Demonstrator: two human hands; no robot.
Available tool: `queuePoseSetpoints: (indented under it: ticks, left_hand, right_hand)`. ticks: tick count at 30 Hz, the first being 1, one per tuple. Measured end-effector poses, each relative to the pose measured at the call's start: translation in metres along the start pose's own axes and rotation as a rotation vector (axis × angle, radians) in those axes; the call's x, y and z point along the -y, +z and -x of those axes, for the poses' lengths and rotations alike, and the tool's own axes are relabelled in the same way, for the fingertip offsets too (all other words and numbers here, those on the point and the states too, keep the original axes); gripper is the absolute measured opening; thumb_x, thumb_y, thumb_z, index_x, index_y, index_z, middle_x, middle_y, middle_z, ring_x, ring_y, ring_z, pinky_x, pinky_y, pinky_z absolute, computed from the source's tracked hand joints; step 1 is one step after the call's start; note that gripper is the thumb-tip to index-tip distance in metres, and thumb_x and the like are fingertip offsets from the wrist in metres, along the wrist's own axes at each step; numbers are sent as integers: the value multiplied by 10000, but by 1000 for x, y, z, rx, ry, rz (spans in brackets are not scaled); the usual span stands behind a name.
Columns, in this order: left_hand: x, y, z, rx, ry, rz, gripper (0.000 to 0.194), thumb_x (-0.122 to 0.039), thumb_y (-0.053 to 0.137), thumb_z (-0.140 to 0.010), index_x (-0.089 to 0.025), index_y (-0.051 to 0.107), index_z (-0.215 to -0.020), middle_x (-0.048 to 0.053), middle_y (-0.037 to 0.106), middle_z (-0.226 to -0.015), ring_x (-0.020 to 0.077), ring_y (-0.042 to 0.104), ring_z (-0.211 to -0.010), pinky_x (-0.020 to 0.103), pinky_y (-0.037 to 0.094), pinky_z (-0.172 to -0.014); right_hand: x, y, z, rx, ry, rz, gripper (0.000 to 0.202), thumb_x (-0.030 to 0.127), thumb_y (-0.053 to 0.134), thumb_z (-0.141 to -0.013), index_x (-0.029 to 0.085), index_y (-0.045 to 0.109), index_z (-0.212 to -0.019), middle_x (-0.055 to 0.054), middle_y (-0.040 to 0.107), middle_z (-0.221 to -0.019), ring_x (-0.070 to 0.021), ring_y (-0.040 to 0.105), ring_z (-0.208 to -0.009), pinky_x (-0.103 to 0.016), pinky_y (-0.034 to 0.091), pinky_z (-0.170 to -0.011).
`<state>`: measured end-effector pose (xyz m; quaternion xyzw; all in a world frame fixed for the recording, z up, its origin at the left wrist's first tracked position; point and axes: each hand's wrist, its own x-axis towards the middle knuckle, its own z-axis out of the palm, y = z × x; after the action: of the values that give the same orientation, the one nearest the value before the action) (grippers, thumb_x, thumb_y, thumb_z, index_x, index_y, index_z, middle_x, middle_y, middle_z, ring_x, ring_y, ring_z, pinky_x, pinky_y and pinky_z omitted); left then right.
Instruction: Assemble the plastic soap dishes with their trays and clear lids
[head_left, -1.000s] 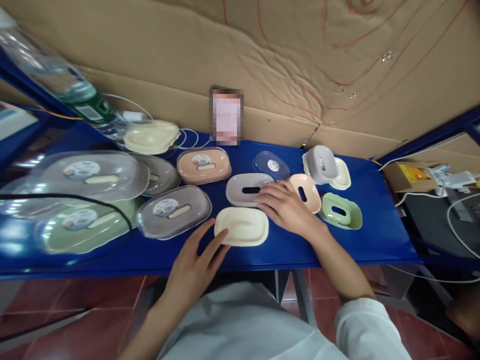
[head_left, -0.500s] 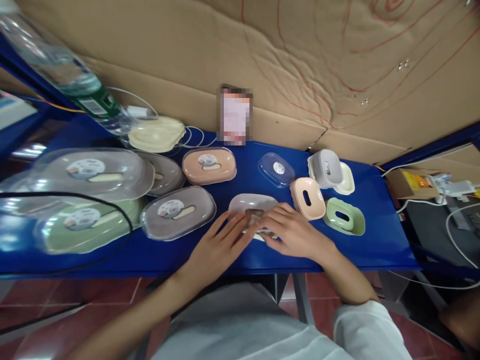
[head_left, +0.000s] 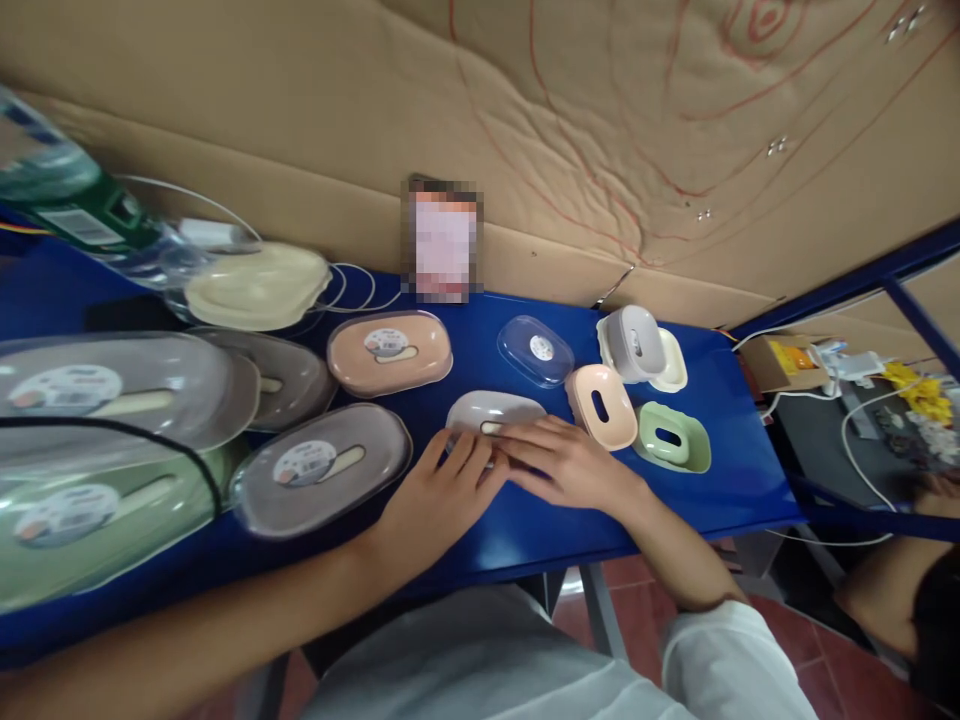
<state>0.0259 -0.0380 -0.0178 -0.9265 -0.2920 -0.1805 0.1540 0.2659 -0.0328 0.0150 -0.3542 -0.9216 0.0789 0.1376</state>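
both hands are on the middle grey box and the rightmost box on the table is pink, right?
Not quite: the head view shows that the rightmost box is green, not pink. The left hand and right hand are indeed on the middle grey box.

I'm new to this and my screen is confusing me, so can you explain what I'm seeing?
Of course. There's no machine here: one camera, worn on a person's head, looks forward and down at two bare hands.

On the blue table, a bottle and several clear-covered containers are toward the left. Toward the right are a clear lid, a peach piece with a slot and a green container.

The left hand and right hand both touch a grey piece; their fingers hide whether they grip it.
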Motion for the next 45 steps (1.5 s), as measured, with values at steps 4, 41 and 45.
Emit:
queuePoseSetpoints:
  ticks: [4,41,45]
  left_hand:
    - [2,-2,4,-13,-11,48,259,-83,536,-977,-154,737,-1124,143,735,-1126,304,701,-1040,479,589,-940]
    - [15,-22,2,-48,-130,-23,255,-86,659,-969,-165,719,-1204,131,739,-1254,290,728,-1115,385,646,-869]
    - [16,-23,1,-53,-151,-44,259,-85,664,-970,-174,721,-1205,120,742,-1237,286,733,-1117,362,647,-877]
  right_hand:
    - [-20,-7,-4,-118,355,142,439,280,413,-1149,217,600,-1542,-128,671,-1529,-298,598,-1462,-540,484,-1214]
    - [-10,-3,-15,-12,137,-154,551,248,691,-989,276,563,-1524,-140,494,-1660,-345,382,-1629,-612,463,-1271]
    - [-11,-2,-16,-26,121,-119,556,272,696,-1009,283,550,-1546,-143,505,-1653,-344,395,-1623,-610,465,-1270]
